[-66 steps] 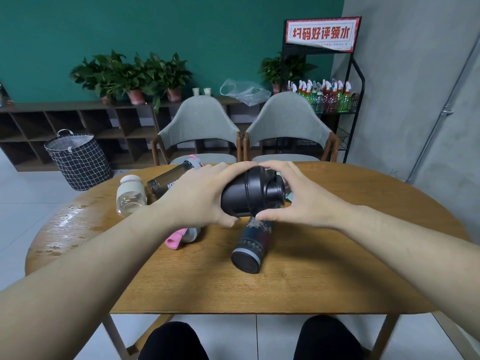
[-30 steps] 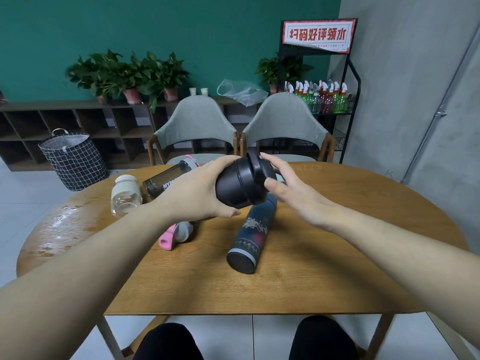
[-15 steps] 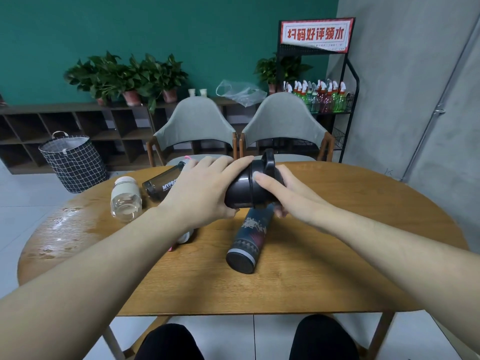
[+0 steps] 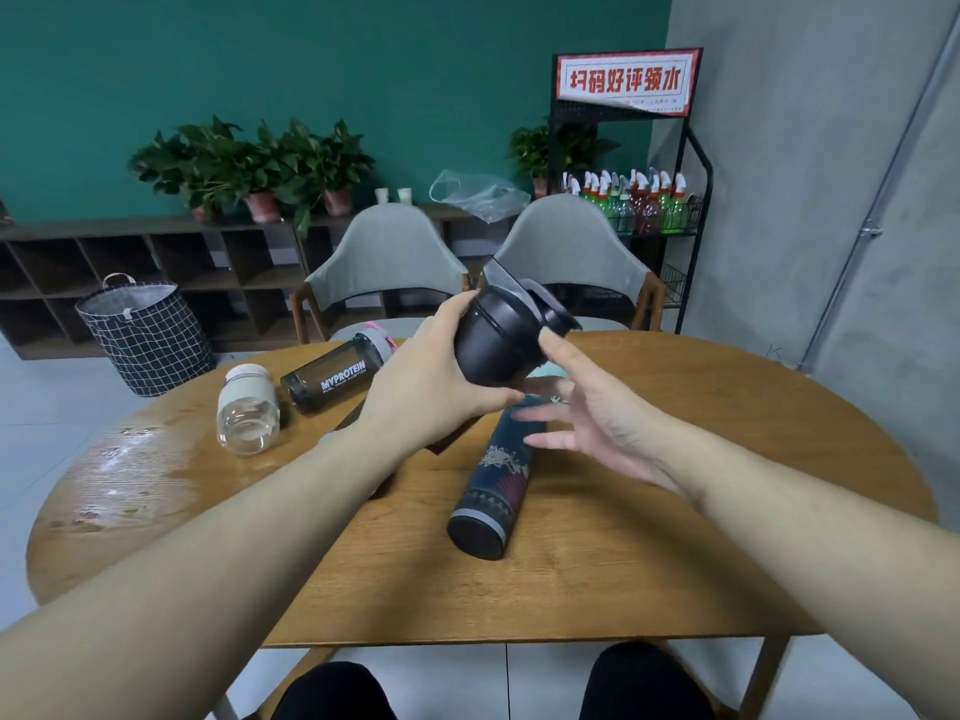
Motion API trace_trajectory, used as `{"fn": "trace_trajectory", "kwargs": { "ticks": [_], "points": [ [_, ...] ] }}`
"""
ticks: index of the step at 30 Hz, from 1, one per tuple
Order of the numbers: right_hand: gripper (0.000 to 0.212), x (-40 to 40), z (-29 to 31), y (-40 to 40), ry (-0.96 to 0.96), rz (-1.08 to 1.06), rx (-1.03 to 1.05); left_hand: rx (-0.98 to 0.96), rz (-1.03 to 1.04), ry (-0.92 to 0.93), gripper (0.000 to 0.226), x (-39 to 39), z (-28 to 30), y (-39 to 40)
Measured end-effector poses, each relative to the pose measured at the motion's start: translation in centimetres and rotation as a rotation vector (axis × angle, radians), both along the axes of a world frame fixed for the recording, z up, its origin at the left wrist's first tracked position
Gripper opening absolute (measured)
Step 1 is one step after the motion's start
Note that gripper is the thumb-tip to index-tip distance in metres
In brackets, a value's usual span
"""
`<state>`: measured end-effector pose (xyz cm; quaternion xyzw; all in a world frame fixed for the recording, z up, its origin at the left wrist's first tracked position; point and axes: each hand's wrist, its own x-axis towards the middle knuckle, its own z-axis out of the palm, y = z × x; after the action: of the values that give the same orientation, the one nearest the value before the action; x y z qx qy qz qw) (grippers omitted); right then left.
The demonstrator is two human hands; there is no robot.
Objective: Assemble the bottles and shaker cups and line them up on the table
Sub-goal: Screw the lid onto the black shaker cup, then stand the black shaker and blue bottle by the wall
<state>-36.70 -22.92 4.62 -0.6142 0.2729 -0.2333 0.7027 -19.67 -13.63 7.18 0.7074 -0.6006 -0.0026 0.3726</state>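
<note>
My left hand [image 4: 431, 381] grips a black shaker cup [image 4: 501, 337] in the air above the wooden table [image 4: 597, 579], tilted with its black lid up and to the right. My right hand [image 4: 592, 413] is spread open just below and to the right of the cup, the thumb tip near the lid's rim. A dark patterned bottle [image 4: 493, 483] lies on its side under my hands. A smoky MYPROTEIN shaker [image 4: 337, 376] with a pink-trimmed lid lies at the back left. A clear jar with a white lid [image 4: 247, 413] lies beside it.
Two grey chairs [image 4: 387, 262] stand behind the table. A checked laundry basket [image 4: 140, 332] sits on the floor at the left. A black rack of spray bottles [image 4: 634, 202] stands at the back right. The table's left part looks wet.
My right hand has let go of the cup's lid and opened below it. My left hand has lifted and tilted the cup upward.
</note>
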Motion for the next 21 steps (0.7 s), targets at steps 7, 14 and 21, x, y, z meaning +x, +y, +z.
{"fn": "trace_trajectory", "kwargs": {
  "ticks": [7, 14, 21],
  "points": [
    [0.063, 1.6, -0.1, 1.2, -0.166, -0.195, -0.006, -0.011, -0.131, 0.342, 0.099, -3.2, -1.1, -2.2],
    [0.065, -0.9, -0.4, -0.7, -0.123, -0.283, 0.001, 0.116, -0.300, 0.470, 0.063, -2.6, -0.7, -3.0],
    [0.087, -4.7, -1.9, -4.2, 0.020, -0.384, -0.079, 0.357, -0.287, -0.291, 0.051, 1.7, -2.6, -4.4]
  ]
}}
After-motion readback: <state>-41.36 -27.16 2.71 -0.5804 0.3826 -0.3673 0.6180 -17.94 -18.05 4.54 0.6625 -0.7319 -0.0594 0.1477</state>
